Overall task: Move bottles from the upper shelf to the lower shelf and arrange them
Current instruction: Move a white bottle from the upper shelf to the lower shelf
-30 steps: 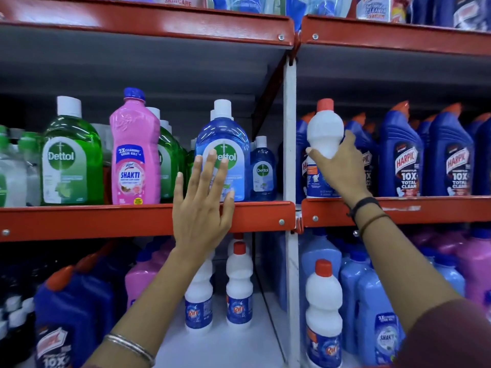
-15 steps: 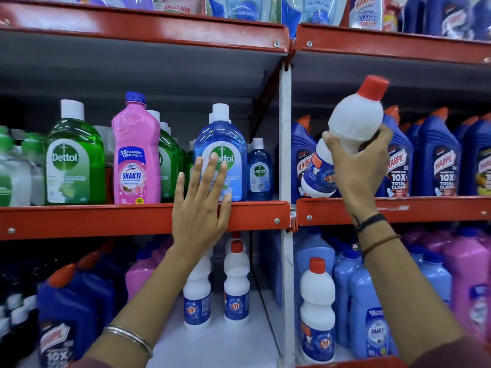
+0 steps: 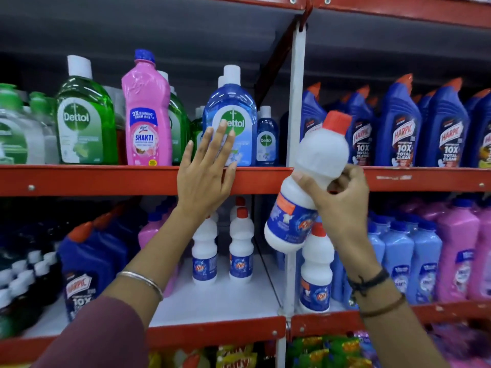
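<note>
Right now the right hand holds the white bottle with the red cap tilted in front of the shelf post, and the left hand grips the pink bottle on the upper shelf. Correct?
Not quite. The head view shows the left hand open and flat at the upper shelf edge, in front of the blue bottle, not gripping the pink bottle. The right hand does hold the white bottle tilted.

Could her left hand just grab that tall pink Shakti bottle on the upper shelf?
Probably yes. The left hand is open and empty at the shelf edge, and the pink Shakti bottle stands in the front row to its left with nothing before it.

Head view, close, facing shelves (image 3: 106, 179)
</note>
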Demonstrator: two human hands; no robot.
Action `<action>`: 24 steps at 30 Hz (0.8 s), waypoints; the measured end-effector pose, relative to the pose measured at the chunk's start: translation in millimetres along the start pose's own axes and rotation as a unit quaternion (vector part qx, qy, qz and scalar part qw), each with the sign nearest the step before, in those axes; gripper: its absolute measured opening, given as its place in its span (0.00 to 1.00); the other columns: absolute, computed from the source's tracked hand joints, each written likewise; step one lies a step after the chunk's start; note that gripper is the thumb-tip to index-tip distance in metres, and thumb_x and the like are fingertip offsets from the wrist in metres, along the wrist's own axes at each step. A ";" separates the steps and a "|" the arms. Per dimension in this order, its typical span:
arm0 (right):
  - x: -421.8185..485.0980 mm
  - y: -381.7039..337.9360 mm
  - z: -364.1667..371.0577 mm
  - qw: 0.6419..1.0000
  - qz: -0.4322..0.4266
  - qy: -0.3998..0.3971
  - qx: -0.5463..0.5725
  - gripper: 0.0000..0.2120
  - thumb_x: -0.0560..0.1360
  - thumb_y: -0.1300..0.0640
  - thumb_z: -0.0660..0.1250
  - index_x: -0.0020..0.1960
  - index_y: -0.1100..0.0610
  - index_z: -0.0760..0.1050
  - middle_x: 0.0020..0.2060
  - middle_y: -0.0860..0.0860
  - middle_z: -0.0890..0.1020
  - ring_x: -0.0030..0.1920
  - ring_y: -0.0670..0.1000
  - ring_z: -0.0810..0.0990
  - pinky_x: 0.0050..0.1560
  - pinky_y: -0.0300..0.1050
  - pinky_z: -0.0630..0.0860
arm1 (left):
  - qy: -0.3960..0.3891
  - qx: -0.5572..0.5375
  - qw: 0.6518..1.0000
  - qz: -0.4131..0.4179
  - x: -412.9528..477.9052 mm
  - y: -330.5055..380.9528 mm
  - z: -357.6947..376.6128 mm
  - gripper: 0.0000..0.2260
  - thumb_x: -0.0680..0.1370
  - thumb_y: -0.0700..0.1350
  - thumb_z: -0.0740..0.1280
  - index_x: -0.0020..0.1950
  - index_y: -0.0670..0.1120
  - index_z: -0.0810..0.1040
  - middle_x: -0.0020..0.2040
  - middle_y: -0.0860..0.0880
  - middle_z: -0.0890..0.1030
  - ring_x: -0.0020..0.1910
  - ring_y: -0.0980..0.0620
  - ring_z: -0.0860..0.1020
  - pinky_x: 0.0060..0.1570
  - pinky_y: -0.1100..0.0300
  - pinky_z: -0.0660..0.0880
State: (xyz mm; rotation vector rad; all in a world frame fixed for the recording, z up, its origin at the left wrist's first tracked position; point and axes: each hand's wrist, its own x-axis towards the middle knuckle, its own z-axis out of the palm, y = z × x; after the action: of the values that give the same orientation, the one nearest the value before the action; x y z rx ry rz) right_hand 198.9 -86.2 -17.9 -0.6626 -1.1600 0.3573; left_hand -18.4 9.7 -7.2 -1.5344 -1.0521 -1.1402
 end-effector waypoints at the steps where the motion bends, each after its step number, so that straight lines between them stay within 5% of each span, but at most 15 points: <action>1: -10.0 9.9 5.1 1.000 0.008 -0.006 -0.009 0.26 0.59 0.52 0.79 0.52 0.52 0.70 0.47 0.44 0.81 0.43 0.38 0.80 0.42 0.32 0.76 | -0.003 0.002 1.000 0.002 -1.6 -1.9 -0.2 0.24 0.82 0.52 0.54 0.78 0.49 0.58 0.79 0.49 0.59 0.77 0.49 0.58 0.73 0.44 0.61; 9: -72.9 92.9 38.4 0.993 0.080 -0.064 -0.065 0.28 0.59 0.53 0.80 0.54 0.50 0.69 0.48 0.39 0.78 0.45 0.33 0.77 0.42 0.31 0.74 | 0.008 0.007 1.000 0.011 -5.7 -5.5 2.9 0.24 0.82 0.52 0.53 0.78 0.49 0.58 0.78 0.49 0.60 0.77 0.48 0.59 0.73 0.45 0.60; 15: -92.8 146.3 54.7 0.980 0.123 -0.083 -0.133 0.29 0.59 0.51 0.79 0.54 0.50 0.68 0.50 0.48 0.79 0.51 0.51 0.79 0.47 0.46 0.77 | 0.014 0.008 1.000 0.009 -5.5 -5.1 5.3 0.23 0.82 0.52 0.54 0.77 0.49 0.60 0.78 0.48 0.61 0.77 0.48 0.59 0.73 0.44 0.61; 24: -92.4 180.3 68.9 0.972 0.147 -0.068 -0.173 0.30 0.58 0.51 0.80 0.54 0.53 0.67 0.54 0.56 0.80 0.50 0.53 0.76 0.45 0.46 0.74 | 0.023 0.016 1.000 0.007 -5.3 -3.9 6.8 0.23 0.82 0.52 0.54 0.77 0.48 0.61 0.78 0.48 0.62 0.77 0.48 0.60 0.71 0.43 0.64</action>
State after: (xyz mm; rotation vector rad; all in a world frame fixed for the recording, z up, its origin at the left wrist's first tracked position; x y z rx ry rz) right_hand 113.8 17.3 -184.7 -1.1366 -1.2696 0.4600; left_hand -22.0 16.5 -12.6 -1.4817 -1.0236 -1.1376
